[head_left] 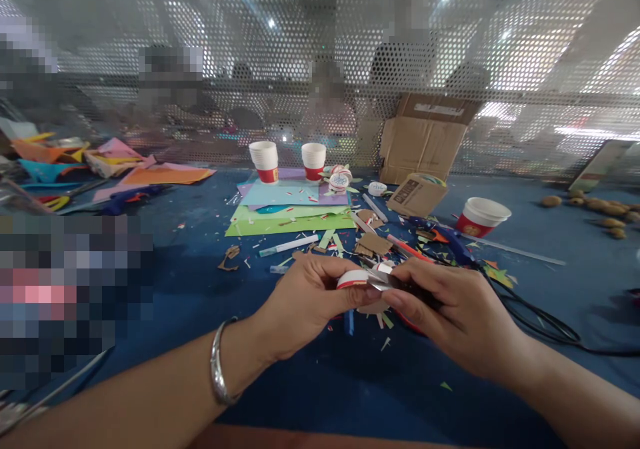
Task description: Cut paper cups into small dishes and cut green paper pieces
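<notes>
Left hand [305, 296]: grip closed on a small white paper cup piece with a red rim band [353, 278], thumb lying along the band and fingers curled beneath it. A silver metal bangle [218, 364] sits on that wrist.

Right hand [453, 312]: grip closed on a pair of scissors [387, 277]; the bright blades show between the two hands and touch the cup piece at its right edge. The handles are hidden inside the fingers.

Directly below both grips, the blue cloth-covered surface [320, 382] carries loose green and red paper snippets. A black cable [537, 319] runs off to the right of the right hand.

Just beyond the grips lie brown cardboard scraps [374, 242] and a white pen with a teal cap [289, 245].

Further out, stacked sheets of green, light blue and purple paper [290, 212] lie flat. To the right of them, a red-and-white paper cup [481, 217] is tilted on its side.

Behind the sheets stand two upright stacks of white paper cups with red bases [265, 161], with an open brown cardboard box [425, 136] to their right.

Farthest off, a perforated mesh screen [200, 49] closes the view.
</notes>
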### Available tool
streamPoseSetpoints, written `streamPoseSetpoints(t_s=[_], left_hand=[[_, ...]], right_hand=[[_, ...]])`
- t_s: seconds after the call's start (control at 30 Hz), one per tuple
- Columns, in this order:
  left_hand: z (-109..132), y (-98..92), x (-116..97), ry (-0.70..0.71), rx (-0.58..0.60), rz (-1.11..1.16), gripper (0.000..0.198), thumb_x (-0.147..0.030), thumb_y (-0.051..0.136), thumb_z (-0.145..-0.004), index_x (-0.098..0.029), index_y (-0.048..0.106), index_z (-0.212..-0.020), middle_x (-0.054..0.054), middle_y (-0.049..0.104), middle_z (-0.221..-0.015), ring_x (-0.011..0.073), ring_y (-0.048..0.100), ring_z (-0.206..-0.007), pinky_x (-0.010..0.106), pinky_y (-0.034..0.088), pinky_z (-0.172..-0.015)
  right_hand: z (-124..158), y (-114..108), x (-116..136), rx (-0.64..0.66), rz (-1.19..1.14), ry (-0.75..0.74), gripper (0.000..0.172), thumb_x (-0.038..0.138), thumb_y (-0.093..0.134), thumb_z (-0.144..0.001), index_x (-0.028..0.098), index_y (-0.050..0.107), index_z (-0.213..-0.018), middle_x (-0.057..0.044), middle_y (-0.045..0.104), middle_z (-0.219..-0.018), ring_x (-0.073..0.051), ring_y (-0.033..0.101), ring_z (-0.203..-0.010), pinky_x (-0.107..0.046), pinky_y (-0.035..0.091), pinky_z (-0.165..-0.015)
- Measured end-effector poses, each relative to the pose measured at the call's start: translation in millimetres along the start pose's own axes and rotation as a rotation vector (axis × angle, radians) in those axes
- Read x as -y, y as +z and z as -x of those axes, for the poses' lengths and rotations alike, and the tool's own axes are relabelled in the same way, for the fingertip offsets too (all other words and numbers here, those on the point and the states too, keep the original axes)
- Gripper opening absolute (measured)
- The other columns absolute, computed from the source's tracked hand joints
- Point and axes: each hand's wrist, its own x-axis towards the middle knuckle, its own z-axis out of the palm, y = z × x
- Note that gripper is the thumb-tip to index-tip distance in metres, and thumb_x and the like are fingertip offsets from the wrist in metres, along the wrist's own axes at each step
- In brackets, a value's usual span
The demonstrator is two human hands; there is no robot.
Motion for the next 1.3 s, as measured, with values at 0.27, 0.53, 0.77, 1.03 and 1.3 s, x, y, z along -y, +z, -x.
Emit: streamPoseSetpoints(t_s=[0.27, 0.53, 0.77, 1.03, 1.3], left_hand=[[0.3, -0.7, 1.3, -0.006, 0.037, 0.029, 0.026, -0.041, 0.08, -0.077, -0.015, 0.075, -0.076, -0.001, 0.058, -0.066, 0.0109, 0.046, -0.064, 0.025, 0.036, -0.062], [-1.8, -3.7, -7.0, 0.034, 0.101, 0.061, 0.025, -0.031, 0.08, -0.078, -0.012, 0.069, -0.066, -0.003, 0.051, -0.062, 0.0083, 0.04, -0.062, 0.022, 0.029, -0.058], [-4.4, -7.0, -5.9, 0.103, 0.077, -0.107, 0.025, -0.03, 0.076, -0.082, -0.012, 0.067, -0.067, -0.003, 0.05, -0.061, 0.0084, 0.041, -0.062, 0.021, 0.032, -0.057], [0.2, -8.7, -4.9, 0.216, 0.022, -0.268, 0.016, -0.03, 0.075, -0.083, -0.014, 0.075, -0.079, 0.001, 0.066, -0.074, 0.0106, 0.054, -0.07, 0.022, 0.041, -0.064], [-1.5, -4.9, -10.6, 0.04, 0.117, -0.066, 0.022, -0.028, 0.075, -0.082, -0.012, 0.07, -0.068, -0.001, 0.06, -0.062, 0.0088, 0.05, -0.061, 0.022, 0.038, -0.059]], right_hand=[[1.3, -1.2, 1.7, -0.011, 0.013, -0.022, 0.029, 0.034, 0.051, -0.101, 0.02, 0.053, -0.076, 0.006, 0.051, -0.058, -0.007, 0.041, -0.049, -0.021, 0.034, -0.05], [1.4, -1.3, 3.6, 0.02, -0.024, 0.03, 0.033, 0.035, 0.051, -0.102, 0.019, 0.056, -0.073, 0.005, 0.052, -0.06, -0.008, 0.042, -0.052, -0.021, 0.033, -0.05], [0.7, -0.3, 0.7, 0.055, -0.084, 0.08, 0.034, 0.038, 0.05, -0.102, 0.018, 0.061, -0.077, 0.005, 0.051, -0.061, -0.007, 0.042, -0.053, -0.02, 0.034, -0.051], [1.6, -1.9, 0.5, 0.04, -0.032, 0.033, 0.033, 0.036, 0.049, -0.103, 0.019, 0.058, -0.075, 0.005, 0.05, -0.061, -0.008, 0.042, -0.054, -0.021, 0.034, -0.052], [1.5, -2.3, -2.8, 0.017, 0.004, 0.004, 0.035, 0.035, 0.05, -0.102, 0.019, 0.053, -0.071, 0.005, 0.047, -0.06, -0.008, 0.04, -0.053, -0.022, 0.032, -0.052]])
